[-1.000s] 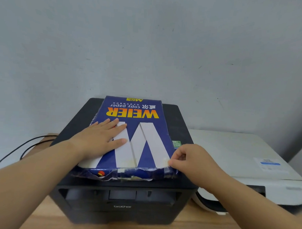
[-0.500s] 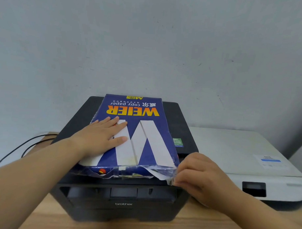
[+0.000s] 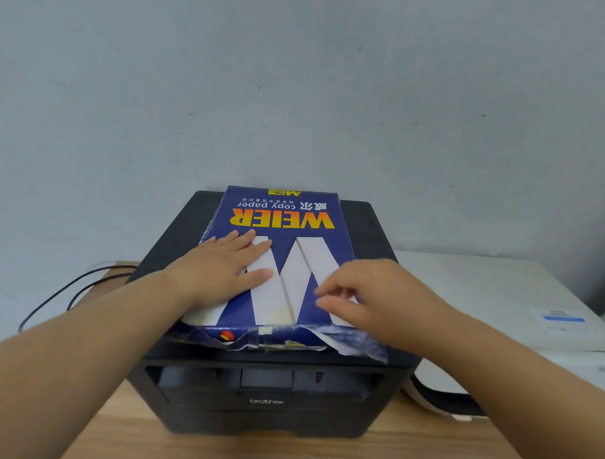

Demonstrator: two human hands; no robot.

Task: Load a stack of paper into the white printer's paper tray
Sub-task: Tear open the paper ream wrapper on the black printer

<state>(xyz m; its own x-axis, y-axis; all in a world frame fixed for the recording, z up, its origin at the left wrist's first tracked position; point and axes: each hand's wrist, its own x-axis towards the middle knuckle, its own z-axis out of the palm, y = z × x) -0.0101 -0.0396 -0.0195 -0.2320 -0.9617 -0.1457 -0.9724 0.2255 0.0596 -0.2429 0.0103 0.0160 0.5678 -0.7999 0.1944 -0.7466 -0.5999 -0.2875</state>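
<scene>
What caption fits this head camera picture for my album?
Left hand presses a torn WEIER copy paper pack on a black Brother printer; right hand over it.

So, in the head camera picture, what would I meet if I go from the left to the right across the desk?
Black cables → left hand, flat on the blue paper pack → right hand, over the pack's near right part → white printer.
</scene>
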